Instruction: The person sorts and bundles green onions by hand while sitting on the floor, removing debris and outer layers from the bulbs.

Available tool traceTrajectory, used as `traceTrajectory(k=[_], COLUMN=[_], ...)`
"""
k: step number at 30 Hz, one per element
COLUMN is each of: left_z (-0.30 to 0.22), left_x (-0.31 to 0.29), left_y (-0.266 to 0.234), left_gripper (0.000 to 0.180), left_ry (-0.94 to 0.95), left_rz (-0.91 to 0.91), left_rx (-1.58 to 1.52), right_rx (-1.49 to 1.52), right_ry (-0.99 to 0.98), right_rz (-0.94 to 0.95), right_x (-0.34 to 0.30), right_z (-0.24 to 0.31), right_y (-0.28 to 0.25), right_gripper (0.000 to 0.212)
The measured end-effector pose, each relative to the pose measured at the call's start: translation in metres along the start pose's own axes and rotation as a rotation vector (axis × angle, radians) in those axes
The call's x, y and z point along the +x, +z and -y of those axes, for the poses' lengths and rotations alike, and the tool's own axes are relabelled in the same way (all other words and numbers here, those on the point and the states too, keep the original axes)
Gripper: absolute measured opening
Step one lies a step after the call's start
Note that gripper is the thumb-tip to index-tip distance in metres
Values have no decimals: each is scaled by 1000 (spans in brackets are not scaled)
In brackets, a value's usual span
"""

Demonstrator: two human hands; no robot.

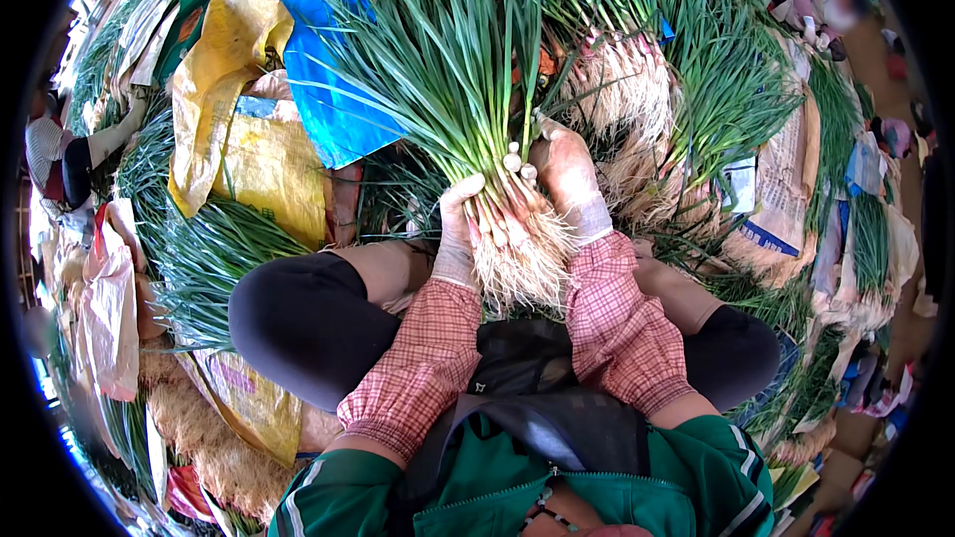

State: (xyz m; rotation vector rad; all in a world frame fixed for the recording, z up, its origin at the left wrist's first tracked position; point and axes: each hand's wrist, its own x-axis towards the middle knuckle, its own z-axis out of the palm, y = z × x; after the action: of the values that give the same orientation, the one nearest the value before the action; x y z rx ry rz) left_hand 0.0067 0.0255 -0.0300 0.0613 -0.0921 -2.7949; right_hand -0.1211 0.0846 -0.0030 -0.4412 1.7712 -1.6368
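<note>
A thick bunch of spring onions (487, 129) is held up in front of my lap, green tops fanning away from me and pale roots hanging toward me. My left hand (459, 229) is closed around the left side of its lower stems, the thumb lying across the front above the bulbs. On the other side my right hand (565, 167) is closed at the stems, its thumb near a few stalks along the bunch's edge. Several small round white bulbs stick out between the hands. The fingers behind the bunch are hidden. Both hands look gloved, with checked red sleeves above them.
More spring onions (721, 89) lie heaped at the far right, and others (224, 254) at the left. A blue plastic sheet (328, 70) and a yellow sack (269, 159) lie at the far left. My crossed legs (308, 323) flank the bunch. Piled roots (214, 438) sit near left.
</note>
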Motion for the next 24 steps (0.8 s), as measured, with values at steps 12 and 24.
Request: traceTrajectory(k=[12,24], left_z=[-6,17], left_x=[1,10], left_y=[21,88], left_gripper=[65,55], left_ry=[145,77], left_rz=[101,136], left_rx=[-2,-133], right_rx=[-997,-1066], right_ry=[119,-1093], right_rz=[-52,-168], right_x=[2,-107], right_z=[-13,48], right_y=[-66,-11], right_gripper=[25,86])
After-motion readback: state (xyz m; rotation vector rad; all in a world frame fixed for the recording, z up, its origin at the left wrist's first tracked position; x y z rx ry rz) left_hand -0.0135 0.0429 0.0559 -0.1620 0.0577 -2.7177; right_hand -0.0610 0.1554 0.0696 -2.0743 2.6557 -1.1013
